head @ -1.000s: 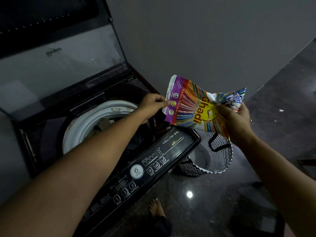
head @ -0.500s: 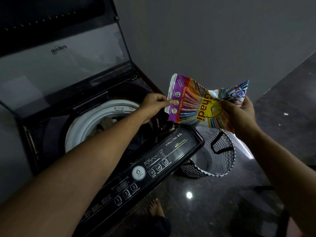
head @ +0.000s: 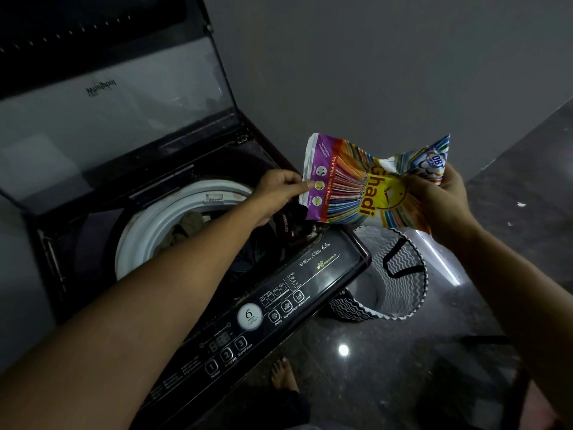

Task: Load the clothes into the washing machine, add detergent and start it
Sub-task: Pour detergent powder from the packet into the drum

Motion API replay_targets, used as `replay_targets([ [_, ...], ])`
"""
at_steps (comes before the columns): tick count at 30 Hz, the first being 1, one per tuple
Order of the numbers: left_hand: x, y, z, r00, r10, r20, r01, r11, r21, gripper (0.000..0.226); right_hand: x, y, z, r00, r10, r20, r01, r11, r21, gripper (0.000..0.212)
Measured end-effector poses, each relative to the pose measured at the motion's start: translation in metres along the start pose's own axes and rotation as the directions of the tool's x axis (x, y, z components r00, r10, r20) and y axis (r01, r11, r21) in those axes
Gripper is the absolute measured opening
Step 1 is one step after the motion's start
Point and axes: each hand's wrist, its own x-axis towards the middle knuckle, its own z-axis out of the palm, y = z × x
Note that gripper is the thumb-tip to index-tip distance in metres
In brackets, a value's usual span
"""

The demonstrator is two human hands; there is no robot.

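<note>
A colourful striped detergent packet [head: 356,187] hangs in the air above the right rear corner of the top-load washing machine [head: 310,283]. My left hand [head: 279,193] pinches the packet's purple left edge. My right hand [head: 440,197] grips its crumpled right end. The machine's lid [head: 108,119] stands open. Clothes [head: 189,228] lie inside the white-rimmed drum [head: 139,240]; my left forearm hides part of the drum. The control panel [head: 248,324] faces me with round buttons and a white dial.
A black-and-white zigzag laundry basket [head: 403,290] stands on the dark glossy floor right of the machine. My bare foot [head: 283,373] is in front of the machine. A grey wall [head: 372,72] rises behind.
Both hands and the packet have kept the same hold. The view has drifted slightly; the packet sits a touch higher and to the right in frame.
</note>
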Motion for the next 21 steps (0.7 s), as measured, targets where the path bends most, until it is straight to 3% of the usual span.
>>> replay_targets([
  [8,0.001,0.0,0.001,1.0,0.002,-0.02,-0.003,1.0,-0.016,0.034,0.007,-0.006,0.0,0.999,-0.01,0.04,0.01,1.0,-0.002,0.032],
  [17,0.001,0.001,0.003,0.999,0.015,-0.046,-0.017,0.999,-0.029,0.017,0.013,-0.005,0.001,0.999,-0.014,0.05,0.013,1.0,0.003,0.031],
  [21,0.001,0.002,0.0,0.999,0.011,-0.053,-0.012,1.0,-0.02,0.023,0.016,-0.009,0.001,0.998,-0.017,0.063,0.018,1.0,-0.016,0.032],
])
